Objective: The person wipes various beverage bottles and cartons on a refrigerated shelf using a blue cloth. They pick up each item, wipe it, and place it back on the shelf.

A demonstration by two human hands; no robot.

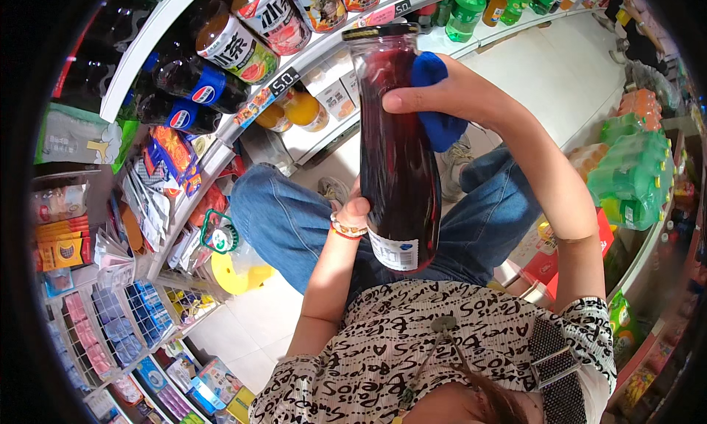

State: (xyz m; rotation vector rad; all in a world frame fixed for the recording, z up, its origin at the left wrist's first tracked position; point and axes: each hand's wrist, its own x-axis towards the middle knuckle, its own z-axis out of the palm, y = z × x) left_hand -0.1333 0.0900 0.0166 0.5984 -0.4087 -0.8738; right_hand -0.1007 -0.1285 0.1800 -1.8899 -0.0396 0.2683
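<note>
A large glass bottle point(393, 164) of dark red liquid is held tilted in front of my chest, its black lid point(381, 31) at the far end. Near its base is a white label point(393, 251) with a barcode. My left hand point(358, 207), with beaded and red bracelets at the wrist, grips the lower left side; most of its fingers are hidden behind the glass. My right hand point(436, 89) presses a blue cloth point(442, 126) against the upper right side, its thumb lying across the glass.
Shelves of bottled drinks point(237, 48) with a price rail point(284, 81) curve close by at upper left. Wire baskets point(132, 308) of small packets stand lower left, near a yellow round object point(229, 272). Shrink-wrapped green bottles point(629, 172) are stacked at right. Another person point(640, 31) appears far upper right.
</note>
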